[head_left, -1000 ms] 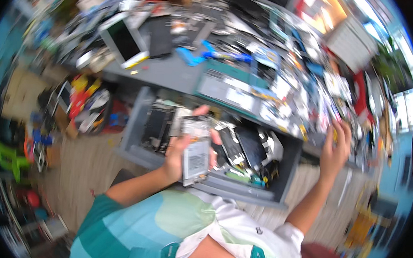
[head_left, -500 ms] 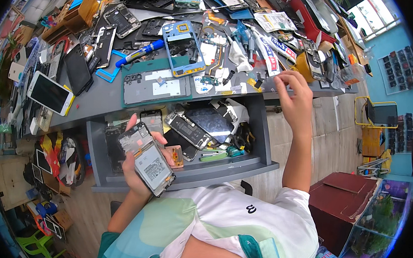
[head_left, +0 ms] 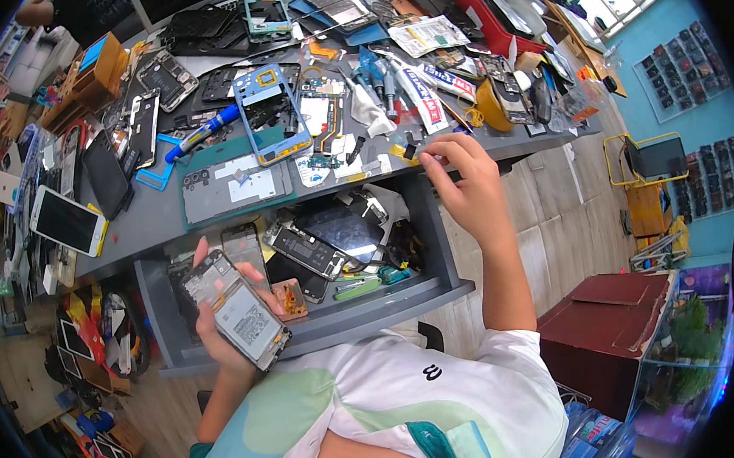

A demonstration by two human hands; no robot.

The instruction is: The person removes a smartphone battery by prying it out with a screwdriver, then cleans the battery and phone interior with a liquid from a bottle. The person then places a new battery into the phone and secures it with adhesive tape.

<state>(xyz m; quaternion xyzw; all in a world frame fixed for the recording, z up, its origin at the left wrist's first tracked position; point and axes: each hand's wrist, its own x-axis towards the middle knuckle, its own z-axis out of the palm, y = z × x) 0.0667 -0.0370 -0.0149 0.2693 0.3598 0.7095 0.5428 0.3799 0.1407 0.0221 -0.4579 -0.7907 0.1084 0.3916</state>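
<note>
My left hand (head_left: 221,344) grips an opened smartphone (head_left: 244,312) over the drawer's left part, tilted, with its silver battery and inner frame showing. My right hand (head_left: 470,185) is raised by the desk's front edge, thumb and forefinger drawn together. Anything between those fingertips is too small to make out. Close to them lie small yellow and black pieces (head_left: 407,148). On the desk, a grey phone back panel (head_left: 233,192) rests on a green mat. Beside it are a blue phone frame (head_left: 298,149) and a blue marker (head_left: 204,131).
An open drawer (head_left: 378,319) juts out below the desk, holding phone parts, a screen and a green-handled tool (head_left: 356,289). White tubes (head_left: 427,105), a yellow tape roll (head_left: 496,106) and several dismantled phones crowd the desk. A dark red box (head_left: 607,318) stands at right.
The view has shifted, so the desk appears farther left. My right hand has come nearer the small yellow and black pieces. My left hand still holds the smartphone.
</note>
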